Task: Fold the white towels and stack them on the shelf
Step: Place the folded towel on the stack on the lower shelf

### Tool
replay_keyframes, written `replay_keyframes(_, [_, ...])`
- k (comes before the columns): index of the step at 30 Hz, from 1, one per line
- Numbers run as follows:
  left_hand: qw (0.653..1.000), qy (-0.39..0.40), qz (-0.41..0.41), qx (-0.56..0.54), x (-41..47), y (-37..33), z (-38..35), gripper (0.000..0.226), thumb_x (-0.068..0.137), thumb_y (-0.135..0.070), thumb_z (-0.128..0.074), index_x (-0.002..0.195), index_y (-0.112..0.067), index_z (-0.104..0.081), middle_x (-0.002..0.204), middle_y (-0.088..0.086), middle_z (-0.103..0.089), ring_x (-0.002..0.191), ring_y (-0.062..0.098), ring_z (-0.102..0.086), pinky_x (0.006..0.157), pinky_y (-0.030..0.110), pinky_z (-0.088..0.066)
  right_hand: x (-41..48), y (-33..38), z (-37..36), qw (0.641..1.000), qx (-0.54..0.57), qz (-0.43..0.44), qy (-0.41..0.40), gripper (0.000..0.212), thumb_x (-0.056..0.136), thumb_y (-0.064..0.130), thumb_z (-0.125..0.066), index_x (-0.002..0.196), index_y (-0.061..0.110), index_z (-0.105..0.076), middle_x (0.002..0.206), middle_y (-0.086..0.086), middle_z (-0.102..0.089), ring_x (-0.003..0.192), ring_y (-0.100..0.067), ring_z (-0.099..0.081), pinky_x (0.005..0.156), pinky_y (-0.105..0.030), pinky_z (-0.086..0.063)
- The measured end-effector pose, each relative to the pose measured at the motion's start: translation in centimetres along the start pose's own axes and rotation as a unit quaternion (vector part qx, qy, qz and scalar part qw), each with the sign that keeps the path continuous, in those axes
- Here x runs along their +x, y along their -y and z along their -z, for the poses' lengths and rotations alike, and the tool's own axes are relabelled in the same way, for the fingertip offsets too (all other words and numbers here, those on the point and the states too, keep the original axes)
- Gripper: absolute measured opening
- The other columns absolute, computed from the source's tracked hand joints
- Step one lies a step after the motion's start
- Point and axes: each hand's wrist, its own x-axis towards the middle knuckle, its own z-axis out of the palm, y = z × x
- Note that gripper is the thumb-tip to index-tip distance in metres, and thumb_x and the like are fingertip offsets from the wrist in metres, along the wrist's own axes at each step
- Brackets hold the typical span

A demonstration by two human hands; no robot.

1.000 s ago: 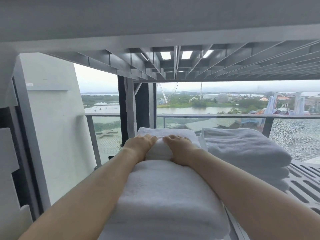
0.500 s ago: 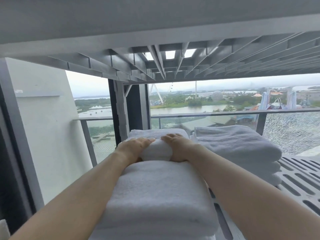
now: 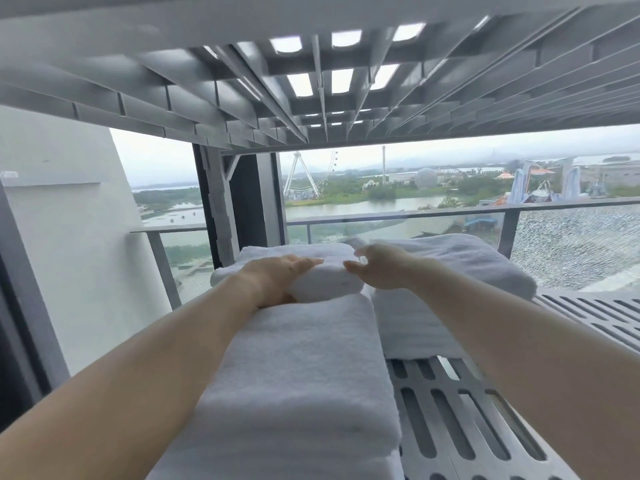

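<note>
Head view: left hand (image 3: 277, 277) rests flat fingers on the folded towel (image 3: 332, 284). Right hand (image 3: 381, 268) hovers beside it, fingers loosely spread, empty.

On the shelf (image 3: 485, 427), a towel stack (image 3: 298, 375) lies at 6 o'clock. Behind it, toward 12, sits a smaller folded towel (image 3: 325, 278) under the left hand (image 3: 277, 275). Another stack (image 3: 467, 268) lies at 2 o'clock.

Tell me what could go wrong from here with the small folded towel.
1. Only the left hand presses the small folded towel; the right hand hovers off it, so its right side might spring up or unfold.
2. Its right end reaches the seam beside the right towel stack and could sag into it.
</note>
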Motion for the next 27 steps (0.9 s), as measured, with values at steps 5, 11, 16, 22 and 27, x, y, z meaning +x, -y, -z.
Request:
replay_keyframes(5, [0.999,-0.026,0.015,-0.012,0.6,0.5,-1.1,0.079,0.084,-0.034,-0.062,0.144,-0.042,-0.012,0.150,-0.005,-0.029,0.132,0.020,-0.036,0.105,0.040,-0.035,0.8,0.3,-0.6,0.999,0.041,0.028,0.012,0.041,0.097,0.040,-0.029,0.118,0.016,-0.055,0.118,-0.009,-0.058,0.101,-0.024,-0.051,0.076,-0.030,-0.033])
replay_keyframes(11, [0.999,-0.037,0.015,0.002,0.9,0.3,-1.7,0.078,0.084,-0.033,-0.063,0.144,-0.042,-0.014,0.148,-0.004,-0.032,0.128,0.023,-0.041,0.102,0.044,-0.037,0.7,-0.2,-0.1,0.998,0.059,0.036,0.016,0.038,0.097,0.034,-0.030,0.119,0.016,-0.054,0.125,-0.009,-0.056,0.106,-0.023,-0.049,0.080,-0.028,-0.033])
replay_keyframes(16, [0.999,-0.026,0.005,-0.040,0.4,0.5,-0.9,0.078,0.082,-0.035,-0.065,0.144,-0.040,-0.018,0.149,-0.007,-0.031,0.132,0.018,-0.036,0.109,0.036,-0.030,0.5,-0.7,0.4,0.993,0.112,0.018,-0.021,0.030,0.096,0.016,-0.030,0.098,0.005,-0.057,0.116,-0.017,-0.058,0.101,-0.030,-0.052,0.079,-0.030,-0.037])
replay_keyframes(22, [0.996,-0.043,0.013,-0.077,-0.6,-0.2,0.4,0.075,0.078,-0.029,-0.071,0.141,-0.036,-0.031,0.145,-0.008,-0.038,0.132,0.013,-0.034,0.110,0.028,-0.024,-0.5,-0.2,1.3,0.992,0.072,0.098,-0.014,0.034,0.097,0.031,-0.036,0.119,0.017,-0.058,0.127,-0.006,-0.057,0.114,-0.025,-0.051,0.090,-0.032,-0.039])
replay_keyframes(27, [0.992,-0.053,0.018,-0.116,-3.8,-0.5,2.0,0.062,0.085,-0.025,-0.066,0.139,-0.029,-0.036,0.144,-0.008,-0.041,0.130,0.012,-0.037,0.108,0.028,-0.027,-3.1,1.4,2.7,0.985,0.086,0.150,-0.025,0.032,0.095,0.033,-0.041,0.117,0.020,-0.061,0.125,-0.001,-0.060,0.111,-0.021,-0.055,0.086,-0.029,-0.041])
